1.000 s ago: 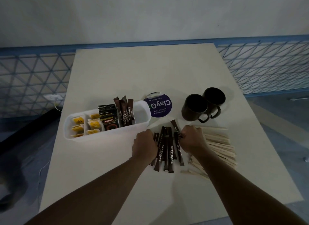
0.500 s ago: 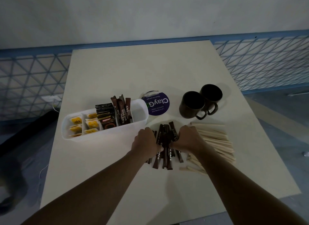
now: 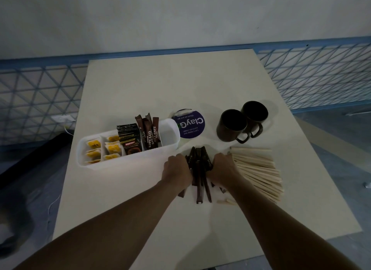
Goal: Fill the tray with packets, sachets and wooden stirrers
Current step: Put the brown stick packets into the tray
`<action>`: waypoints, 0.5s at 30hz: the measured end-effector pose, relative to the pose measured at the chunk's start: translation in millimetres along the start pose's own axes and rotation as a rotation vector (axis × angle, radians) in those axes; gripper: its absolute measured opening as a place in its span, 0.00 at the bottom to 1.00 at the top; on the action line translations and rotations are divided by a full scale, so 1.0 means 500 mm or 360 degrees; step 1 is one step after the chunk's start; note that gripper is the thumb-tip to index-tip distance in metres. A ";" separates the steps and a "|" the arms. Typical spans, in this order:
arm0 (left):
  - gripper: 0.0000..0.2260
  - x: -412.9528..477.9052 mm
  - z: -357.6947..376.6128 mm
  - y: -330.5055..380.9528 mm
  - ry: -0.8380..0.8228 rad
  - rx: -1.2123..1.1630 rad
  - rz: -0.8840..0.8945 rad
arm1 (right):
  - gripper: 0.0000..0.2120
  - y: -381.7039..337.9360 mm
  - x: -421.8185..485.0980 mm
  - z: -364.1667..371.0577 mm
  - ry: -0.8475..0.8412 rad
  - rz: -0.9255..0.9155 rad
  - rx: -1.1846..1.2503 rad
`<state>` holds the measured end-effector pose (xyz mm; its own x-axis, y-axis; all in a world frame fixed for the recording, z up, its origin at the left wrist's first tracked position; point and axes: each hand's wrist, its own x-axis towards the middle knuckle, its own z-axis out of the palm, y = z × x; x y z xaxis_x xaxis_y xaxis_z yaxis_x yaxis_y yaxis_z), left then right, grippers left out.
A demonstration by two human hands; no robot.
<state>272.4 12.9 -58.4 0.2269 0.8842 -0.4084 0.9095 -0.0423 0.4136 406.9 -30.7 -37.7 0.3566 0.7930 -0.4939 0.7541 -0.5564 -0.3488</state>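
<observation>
A white plastic tray (image 3: 128, 161) lies left of centre, holding yellow tea packets (image 3: 94, 151), black coffee packets (image 3: 129, 139) and a few upright brown sugar sachets (image 3: 149, 133); its right compartment looks bare. In front of the tray, my left hand (image 3: 177, 170) and my right hand (image 3: 221, 168) squeeze a bunch of brown stick sachets (image 3: 198, 169) between them, fingers curled round its sides. The lower ends of the sachets fan out on the table. A pile of wooden stirrers (image 3: 259, 171) lies just right of my right hand.
A round purple coaster (image 3: 190, 125) sits behind the tray's right end. Two dark mugs (image 3: 241, 123) stand at the right. The cream table (image 3: 160, 84) has its front edge near me; blue mesh railing surrounds it.
My two hands have drawn together, gathering the spread brown sachets into one tight bunch. The tray and stirrers have not moved.
</observation>
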 end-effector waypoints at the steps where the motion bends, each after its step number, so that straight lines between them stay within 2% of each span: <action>1: 0.13 0.001 0.002 -0.001 0.0005 0.0010 0.0000 | 0.16 -0.002 0.000 0.000 -0.0008 0.0002 -0.0009; 9: 0.15 0.002 0.010 -0.004 0.0034 0.0009 0.0021 | 0.21 -0.009 0.003 0.011 -0.0007 -0.0028 -0.0101; 15: 0.11 -0.006 0.007 -0.003 0.0069 -0.0076 0.0090 | 0.10 -0.005 0.017 0.025 0.0049 -0.0055 -0.0159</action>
<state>271.6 8.6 -60.6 0.2613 0.9003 -0.3483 0.8777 -0.0714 0.4739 401.0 -25.8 -51.0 0.3453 0.8192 -0.4579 0.8167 -0.5027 -0.2834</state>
